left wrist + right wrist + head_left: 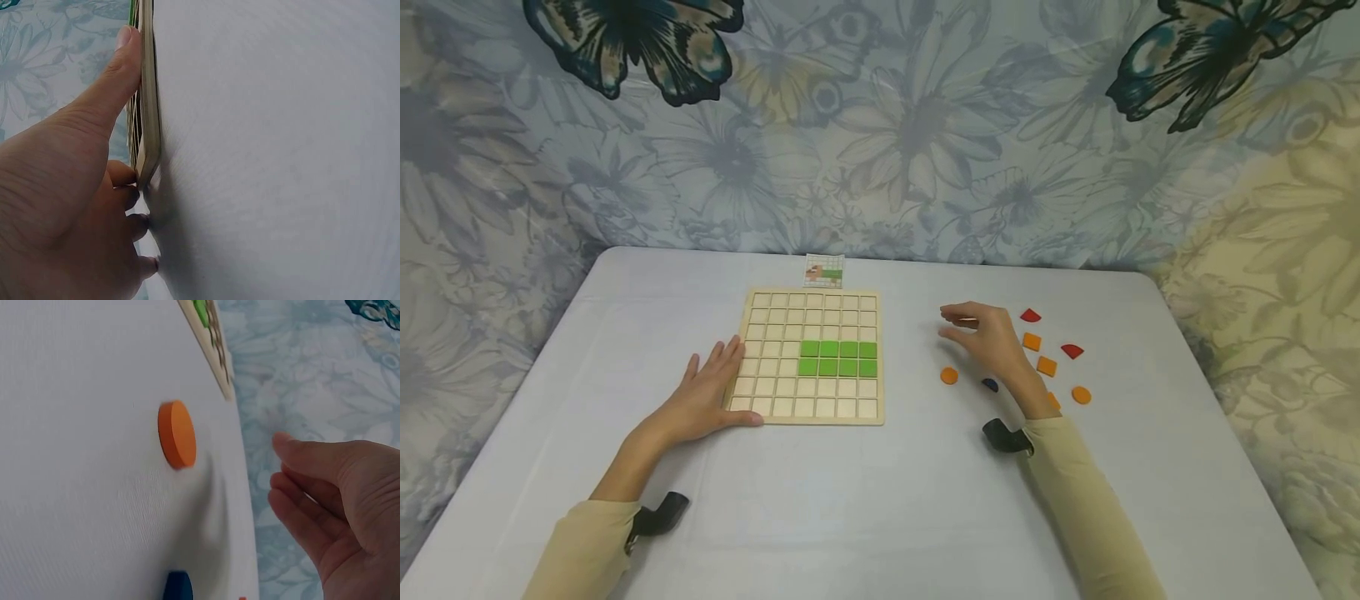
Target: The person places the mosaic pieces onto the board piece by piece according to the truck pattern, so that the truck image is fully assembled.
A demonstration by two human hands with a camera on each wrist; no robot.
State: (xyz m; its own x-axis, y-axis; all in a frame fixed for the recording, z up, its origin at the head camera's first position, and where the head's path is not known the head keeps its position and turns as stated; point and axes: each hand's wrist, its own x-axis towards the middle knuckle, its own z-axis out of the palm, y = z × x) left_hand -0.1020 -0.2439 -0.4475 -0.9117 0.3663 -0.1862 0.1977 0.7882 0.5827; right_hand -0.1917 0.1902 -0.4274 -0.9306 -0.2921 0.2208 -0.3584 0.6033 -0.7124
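On the left of the white worktop [865, 508], the left hand [703, 407] lies against a wooden grid board [775, 317], its fingers along the left edge and its thumb at the near-left corner; this grip is spread, fingers and thumb well apart. The board lies flat, with eight green tiles [838, 359] in two rows of four reaching its right side, and a small picture card [824, 272] is just beyond its far edge. Farther right, an orange disc [949, 376] lies near the right hand [992, 337], which hovers above the worktop with thumb and fingertips apart, the grip holding nothing. Below its wrist is a dark blue piece [990, 385]; to the right are two red pieces [1072, 352], three orange squares [1047, 366] (one partly hidden behind the wrist) and another orange disc [1081, 395].
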